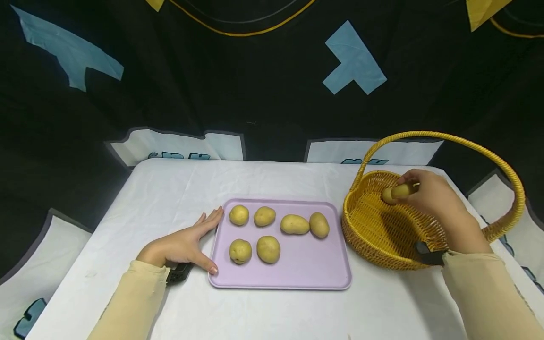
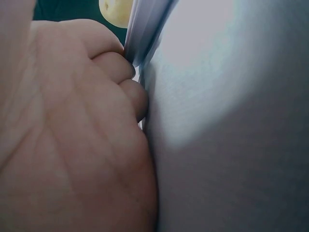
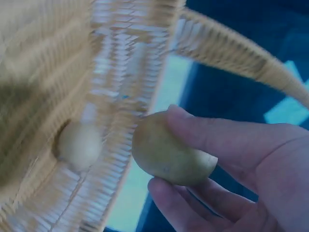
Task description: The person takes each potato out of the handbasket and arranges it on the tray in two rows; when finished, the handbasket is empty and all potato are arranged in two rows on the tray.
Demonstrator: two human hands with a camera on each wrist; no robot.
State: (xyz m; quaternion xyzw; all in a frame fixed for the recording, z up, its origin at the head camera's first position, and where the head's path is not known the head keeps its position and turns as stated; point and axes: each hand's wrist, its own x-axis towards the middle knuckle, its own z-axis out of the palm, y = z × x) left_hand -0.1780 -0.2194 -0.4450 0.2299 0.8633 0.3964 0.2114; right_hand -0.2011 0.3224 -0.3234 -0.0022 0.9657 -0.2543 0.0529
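My right hand (image 1: 435, 196) pinches a potato (image 3: 173, 149) between thumb and fingers, above the far right part of the yellow wicker basket (image 1: 361, 236). Another potato (image 3: 80, 146) lies inside the basket, against its woven wall, partly behind the held one in the head view. On a lilac tray (image 1: 310, 271) in the middle sit several potatoes (image 1: 268, 249) in two rows, the right front part of the tray bare. My left hand (image 1: 187, 241) rests at the tray's left edge, thumb and fingers spread, fingertips at the rim.
The basket's tall arched handle (image 1: 442, 136) rises over its opening, around my right forearm. A white cloth (image 1: 263, 314) covers the table. Behind it hangs a black curtain (image 1: 255, 108) with blue and yellow shapes.
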